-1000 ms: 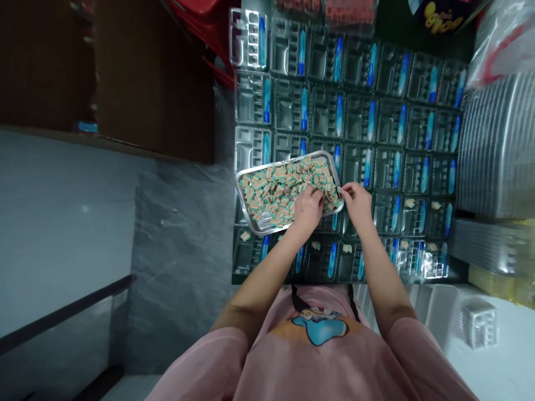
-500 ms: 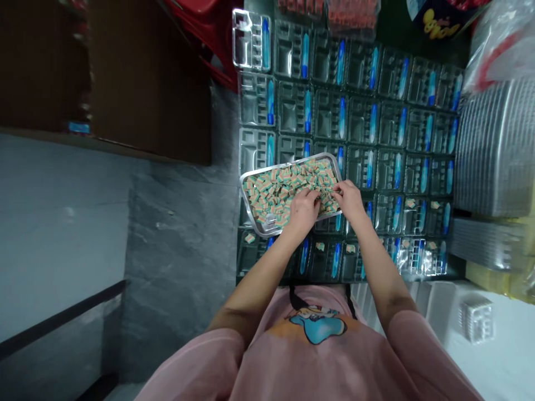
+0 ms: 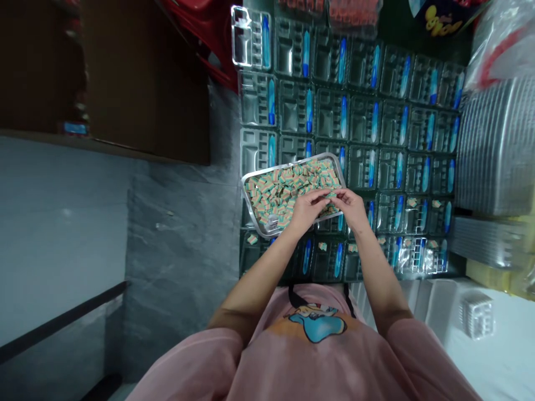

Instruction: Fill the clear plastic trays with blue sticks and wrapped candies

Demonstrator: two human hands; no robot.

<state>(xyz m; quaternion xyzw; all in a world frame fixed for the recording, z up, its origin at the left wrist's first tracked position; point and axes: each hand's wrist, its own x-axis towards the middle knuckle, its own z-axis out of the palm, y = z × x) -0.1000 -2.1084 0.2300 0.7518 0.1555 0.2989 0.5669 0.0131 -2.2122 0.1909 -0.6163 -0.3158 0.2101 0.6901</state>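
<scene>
A metal tray (image 3: 251, 209) full of small striped pieces (image 3: 273, 192) in green, orange and cream lies tilted across the plastic blister trays. Above its right part, my left hand (image 3: 308, 210) and my right hand (image 3: 349, 207) meet at the fingertips, closed around a small striped piece (image 3: 331, 195). Fingers of both hands seem to touch this piece. Rows of clear blister trays (image 3: 290, 108) surround the metal tray, each visible one with a blue pen (image 3: 309, 109) along its right side. Several trays near the front edge hold striped pieces (image 3: 322, 246).
Stacked clear trays (image 3: 485, 147) stand at the right, beside a plastic bag (image 3: 507, 39). A brown cardboard box (image 3: 146, 83) and a red stool-like object (image 3: 209, 33) are at the upper left. Packs of red pieces (image 3: 355, 12) lie at the far edge.
Both hands have come together over the tray. Their fingertips, apart before, now meet around a small piece, and my left hand has risen slightly from the pile.
</scene>
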